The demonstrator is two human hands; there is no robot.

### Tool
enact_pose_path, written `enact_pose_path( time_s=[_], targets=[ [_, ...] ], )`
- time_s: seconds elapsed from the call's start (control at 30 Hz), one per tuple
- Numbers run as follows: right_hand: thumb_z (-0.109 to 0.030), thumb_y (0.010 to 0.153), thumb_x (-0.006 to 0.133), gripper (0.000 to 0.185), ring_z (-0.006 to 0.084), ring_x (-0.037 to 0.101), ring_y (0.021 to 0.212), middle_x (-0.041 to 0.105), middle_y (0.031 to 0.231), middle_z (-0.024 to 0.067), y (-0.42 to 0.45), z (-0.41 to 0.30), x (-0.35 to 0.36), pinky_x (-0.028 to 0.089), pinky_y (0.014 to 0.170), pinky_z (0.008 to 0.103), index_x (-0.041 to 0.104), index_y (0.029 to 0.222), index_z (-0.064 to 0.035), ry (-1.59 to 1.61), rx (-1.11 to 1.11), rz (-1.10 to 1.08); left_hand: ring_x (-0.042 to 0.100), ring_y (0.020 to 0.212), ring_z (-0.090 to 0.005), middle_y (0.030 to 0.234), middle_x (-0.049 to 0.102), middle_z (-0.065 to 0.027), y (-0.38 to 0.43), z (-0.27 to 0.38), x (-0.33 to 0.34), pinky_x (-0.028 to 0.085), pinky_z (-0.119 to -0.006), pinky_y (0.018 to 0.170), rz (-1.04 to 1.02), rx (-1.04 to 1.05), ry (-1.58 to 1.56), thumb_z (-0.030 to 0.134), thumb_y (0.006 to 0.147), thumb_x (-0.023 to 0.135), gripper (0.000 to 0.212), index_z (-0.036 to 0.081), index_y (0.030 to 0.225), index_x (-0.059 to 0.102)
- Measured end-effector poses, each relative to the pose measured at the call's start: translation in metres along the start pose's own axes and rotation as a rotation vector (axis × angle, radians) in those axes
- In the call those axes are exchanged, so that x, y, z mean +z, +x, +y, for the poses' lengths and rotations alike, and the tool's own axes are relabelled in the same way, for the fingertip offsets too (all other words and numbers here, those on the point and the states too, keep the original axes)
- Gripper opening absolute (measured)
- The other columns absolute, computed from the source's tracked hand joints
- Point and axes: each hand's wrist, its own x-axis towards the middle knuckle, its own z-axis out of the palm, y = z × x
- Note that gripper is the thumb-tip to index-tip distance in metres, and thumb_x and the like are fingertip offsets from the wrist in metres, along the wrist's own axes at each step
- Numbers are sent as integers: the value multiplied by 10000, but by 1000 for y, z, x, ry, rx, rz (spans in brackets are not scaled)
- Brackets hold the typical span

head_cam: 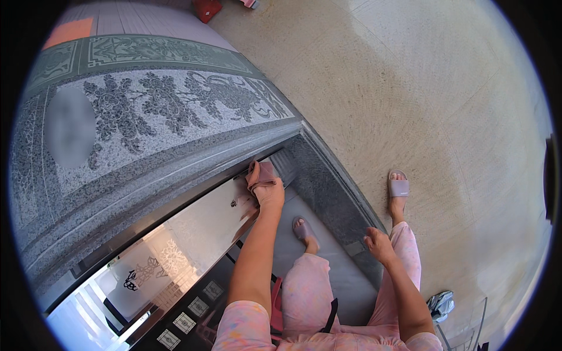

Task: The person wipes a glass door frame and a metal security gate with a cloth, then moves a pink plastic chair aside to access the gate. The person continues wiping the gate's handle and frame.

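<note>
A folded brownish-pink cloth (pixel 261 174) is in my left hand (pixel 269 195). My outstretched left arm presses it to the far end of a glossy door panel (pixel 199 219), which bears etched floral patterns and mirrors its surroundings. Just past the cloth is a ridged grey strip (pixel 284 164) by the stone frame. My right hand (pixel 378 245) hangs by my right thigh with its fingers curled in, and no object shows in it. It is nearest to the dark stone sill (pixel 333 193).
A carved granite wall (pixel 175 105) rises along the left. My left foot (pixel 305 230) is on the grey floor inside the sill, my right foot (pixel 398 188) on the concrete (pixel 439 131) outside. A red plastic chair (pixel 276 302) stands beside my left leg. A plastic bag (pixel 440 306) lies at lower right.
</note>
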Motion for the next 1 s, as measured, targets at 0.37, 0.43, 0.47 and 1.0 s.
enact_pose_path(
  time_s=[0.37, 0.43, 0.47, 1.0],
  targets=[
    [-122, 773, 584, 347, 365, 562, 858, 567, 941, 205, 58, -24, 17, 459, 750, 412, 505, 1073, 32, -147, -171, 196, 500, 883, -138, 957, 536, -62, 84, -170, -22, 391, -207, 793, -285, 365, 448, 109, 812, 561, 225, 44, 1027, 556],
    [-112, 766, 591, 358, 354, 562, 847, 569, 932, 195, 60, -29, 18, 460, 750, 403, 499, 1078, 37, -127, -183, 180, 516, 878, -150, 957, 544, -71, 103, -199, -37, 401, -220, 787, -412, 279, 811, 113, 822, 539, 209, 43, 1018, 563],
    [-115, 765, 592, 364, 352, 562, 844, 570, 931, 194, 60, -26, 18, 460, 748, 401, 497, 1081, 37, -145, -188, 159, 524, 875, -160, 964, 548, -78, 104, -204, -39, 410, -230, 773, -461, 217, 1281, 108, 815, 540, 213, 44, 1016, 568],
    [-170, 760, 584, 257, 336, 579, 790, 570, 852, 184, 65, -10, 33, 471, 690, 426, 508, 931, 7, -250, -175, 77, 593, 785, -271, 929, 540, -101, -129, 162, 19, 496, -331, 584, -121, 896, 2475, 23, 770, 507, 280, -30, 1036, 576]
  ],
)
